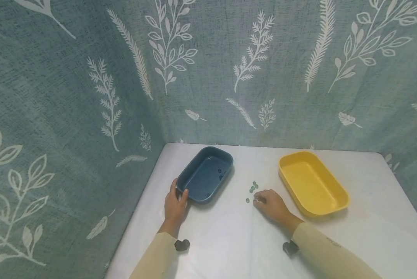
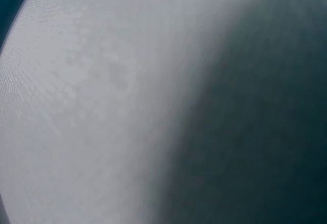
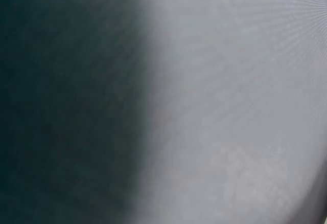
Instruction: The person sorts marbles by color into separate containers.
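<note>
In the head view my left hand (image 1: 175, 205) grips the near left corner of a dark blue tray (image 1: 182, 176), its thumb at the near rim and its fingers along the outer left side. Several small dark pieces (image 1: 221, 177) lie inside that tray. My right hand (image 1: 272, 205) is low over the white table, thumb and index finger bent toward each other beside several small round green pieces (image 1: 252, 189). One green piece (image 1: 247, 200) lies a little to the left of the fingertips. Whether a piece is between those fingertips is too small to tell.
A yellow tray (image 1: 314, 186) stands right of my right hand on the white table (image 1: 222, 240). Green leaf-patterned cloth (image 1: 211, 77) rises behind the table and along its left side. Both wrist views are blurred, showing pale surface and dark shadow.
</note>
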Tool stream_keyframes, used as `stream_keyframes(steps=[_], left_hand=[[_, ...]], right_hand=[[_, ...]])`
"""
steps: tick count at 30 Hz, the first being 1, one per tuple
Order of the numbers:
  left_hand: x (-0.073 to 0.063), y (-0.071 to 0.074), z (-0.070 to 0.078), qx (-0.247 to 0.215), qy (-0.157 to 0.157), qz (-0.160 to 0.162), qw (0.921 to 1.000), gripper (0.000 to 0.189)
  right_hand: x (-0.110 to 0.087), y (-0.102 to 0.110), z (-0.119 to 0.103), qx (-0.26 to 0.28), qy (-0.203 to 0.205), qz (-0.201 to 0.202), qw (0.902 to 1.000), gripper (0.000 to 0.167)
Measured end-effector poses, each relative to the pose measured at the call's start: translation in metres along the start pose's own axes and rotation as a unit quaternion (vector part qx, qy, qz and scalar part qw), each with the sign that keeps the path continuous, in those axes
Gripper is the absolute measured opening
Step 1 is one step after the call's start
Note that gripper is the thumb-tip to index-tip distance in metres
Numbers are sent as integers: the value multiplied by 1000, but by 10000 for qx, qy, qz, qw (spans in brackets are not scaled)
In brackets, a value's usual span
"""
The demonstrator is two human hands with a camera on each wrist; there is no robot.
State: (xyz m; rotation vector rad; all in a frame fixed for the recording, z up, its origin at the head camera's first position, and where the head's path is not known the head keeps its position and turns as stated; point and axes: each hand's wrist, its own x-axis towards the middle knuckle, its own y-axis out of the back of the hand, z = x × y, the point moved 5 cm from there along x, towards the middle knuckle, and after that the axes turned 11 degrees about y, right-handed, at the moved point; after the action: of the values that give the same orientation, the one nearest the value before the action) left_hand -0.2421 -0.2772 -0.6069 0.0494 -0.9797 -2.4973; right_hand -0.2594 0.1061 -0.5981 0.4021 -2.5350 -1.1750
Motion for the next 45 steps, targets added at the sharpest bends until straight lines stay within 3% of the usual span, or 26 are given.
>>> stream_keyframes(steps=[8,20,45], left_hand=[[-2,3,2,79,151,-33,9998,66],[-4,0,1,62,217,-75,9997,67],[-3,-1,1,107,301,-247,9992,68]], right_hand=[[1,0,-2,-19,262,47,9996,23],[1,-1,-1,-55,-60,-173,9998,19],[3,7,4,409,-37,-166,9990,24]])
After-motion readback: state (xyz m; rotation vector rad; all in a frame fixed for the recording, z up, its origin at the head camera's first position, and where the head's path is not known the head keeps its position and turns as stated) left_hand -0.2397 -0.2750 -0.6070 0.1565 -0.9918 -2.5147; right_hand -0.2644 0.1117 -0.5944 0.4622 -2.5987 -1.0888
